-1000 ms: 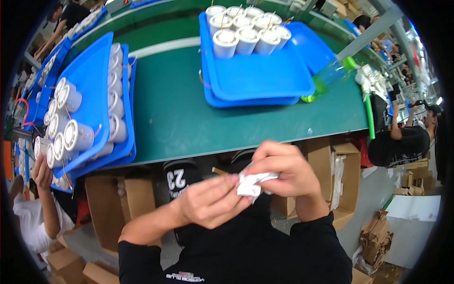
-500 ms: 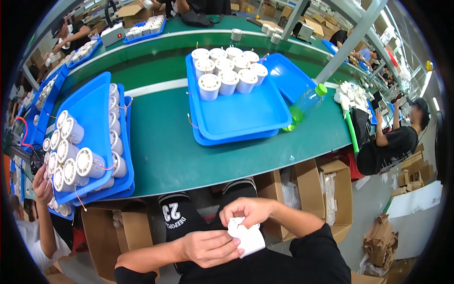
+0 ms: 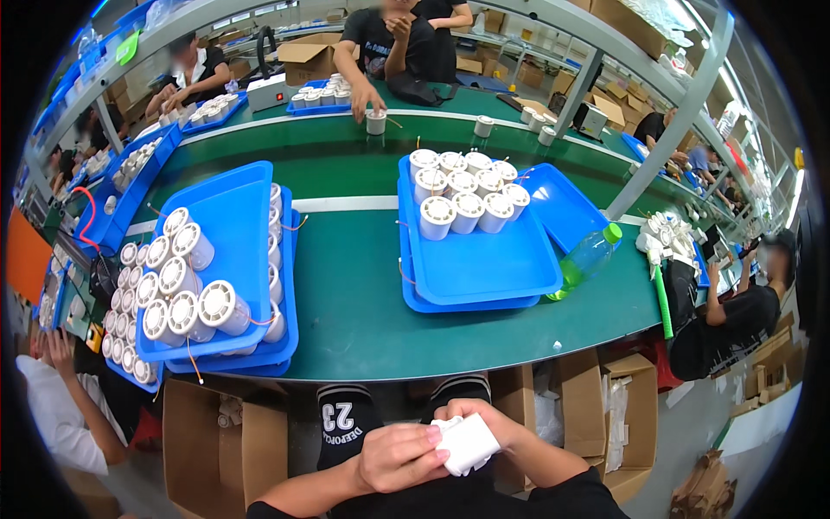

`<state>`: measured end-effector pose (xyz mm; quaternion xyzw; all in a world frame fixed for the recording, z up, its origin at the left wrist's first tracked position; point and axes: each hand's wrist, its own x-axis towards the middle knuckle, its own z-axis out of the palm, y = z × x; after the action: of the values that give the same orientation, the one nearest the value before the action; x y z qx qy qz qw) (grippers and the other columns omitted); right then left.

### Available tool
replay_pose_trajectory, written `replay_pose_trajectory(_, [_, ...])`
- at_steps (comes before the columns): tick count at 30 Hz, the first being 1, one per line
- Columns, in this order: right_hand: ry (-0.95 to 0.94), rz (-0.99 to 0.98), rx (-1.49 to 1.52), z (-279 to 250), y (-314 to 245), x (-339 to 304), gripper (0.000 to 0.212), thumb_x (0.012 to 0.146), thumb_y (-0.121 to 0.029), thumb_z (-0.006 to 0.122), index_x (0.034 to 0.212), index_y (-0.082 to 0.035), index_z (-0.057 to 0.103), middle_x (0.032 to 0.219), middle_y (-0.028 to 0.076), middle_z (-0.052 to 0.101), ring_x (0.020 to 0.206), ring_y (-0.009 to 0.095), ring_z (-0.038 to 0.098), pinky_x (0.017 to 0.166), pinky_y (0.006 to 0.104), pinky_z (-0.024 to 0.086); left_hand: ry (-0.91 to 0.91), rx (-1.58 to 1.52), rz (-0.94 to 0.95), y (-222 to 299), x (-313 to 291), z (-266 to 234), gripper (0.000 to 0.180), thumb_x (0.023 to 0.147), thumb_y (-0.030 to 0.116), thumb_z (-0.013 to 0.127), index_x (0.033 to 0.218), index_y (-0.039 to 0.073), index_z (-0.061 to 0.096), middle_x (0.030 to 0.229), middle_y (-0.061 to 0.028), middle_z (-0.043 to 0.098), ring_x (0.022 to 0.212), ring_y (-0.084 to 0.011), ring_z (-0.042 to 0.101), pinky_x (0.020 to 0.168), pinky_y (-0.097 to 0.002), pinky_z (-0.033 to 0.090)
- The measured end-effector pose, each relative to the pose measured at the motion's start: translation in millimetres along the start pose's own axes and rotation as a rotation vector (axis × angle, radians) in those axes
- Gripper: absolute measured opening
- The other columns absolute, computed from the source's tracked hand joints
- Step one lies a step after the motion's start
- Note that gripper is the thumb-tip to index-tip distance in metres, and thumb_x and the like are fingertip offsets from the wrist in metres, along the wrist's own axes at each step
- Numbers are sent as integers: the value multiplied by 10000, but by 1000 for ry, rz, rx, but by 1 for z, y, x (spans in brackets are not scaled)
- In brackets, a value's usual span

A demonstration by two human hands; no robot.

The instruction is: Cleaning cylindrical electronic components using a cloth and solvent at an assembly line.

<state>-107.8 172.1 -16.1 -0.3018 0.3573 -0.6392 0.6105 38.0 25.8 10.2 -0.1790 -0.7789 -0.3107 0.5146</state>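
Over my lap I hold a smooth white plastic housing (image 3: 471, 441) with both hands. My left hand (image 3: 399, 457) grips its left side, fingers and thumb pressed to it. My right hand (image 3: 481, 417) is wrapped round its far and right side, and some of those fingers are hidden behind it. White irregular edges show at the housing's left end; its inside is out of sight.
On the green bench (image 3: 346, 324), blue trays (image 3: 493, 277) carry white cylindrical units with thin wires. Another tray stack (image 3: 229, 199) stands left. A green bottle (image 3: 588, 259) leans right. Cardboard boxes (image 3: 264, 450) sit below. Across the bench, a co-worker's hand (image 3: 367, 102) touches a white unit.
The white housing has turned in my hands, and my right fingers have moved from its top to its far side. The whole view has shifted, bringing a co-worker's hand on a unit into sight.
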Motion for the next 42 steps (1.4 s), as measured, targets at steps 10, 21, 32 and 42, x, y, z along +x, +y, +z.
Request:
replay_pose_trajectory(10, [213, -161, -574, 15, -96, 5, 311, 837, -65, 707, 1086, -43, 522, 990, 30, 550, 923, 102, 549, 795, 253, 459, 108, 279, -437, -15, -11, -20, 724, 557, 214, 915, 1148, -12, 562, 1012, -134, 502, 861, -259, 547, 713, -349, 506])
replay_pose_trajectory(21, [935, 177, -1125, -153, -393, 172, 689, 745, -164, 726, 1352, 19, 455, 1146, 187, 611, 895, 250, 638, 720, 374, 537, 254, -408, -731, -39, 13, -6, 692, 619, 128, 892, 1192, -72, 560, 1072, -114, 504, 968, -219, 562, 861, -340, 477])
replay_pose_trajectory(32, [922, 924, -2078, -235, -403, 215, 364, 766, -107, 590, 1111, -33, 681, 1253, 184, 597, 1127, 368, 586, 928, 453, 497, 254, -673, -940, -74, 1, -18, 673, 649, 48, 861, 1238, -47, 550, 1096, -101, 495, 1012, -207, 567, 898, -341, 487])
replay_pose_trajectory(42, [1121, 724, -2078, -240, -400, 208, 773, 696, -19, 631, 1431, -142, 426, 1263, 189, 593, 1133, 347, 592, 928, 421, 492, 252, -740, -940, -77, 0, -19, 678, 659, 63, 859, 1241, -67, 536, 1097, -110, 504, 1016, -213, 570, 895, -342, 495])
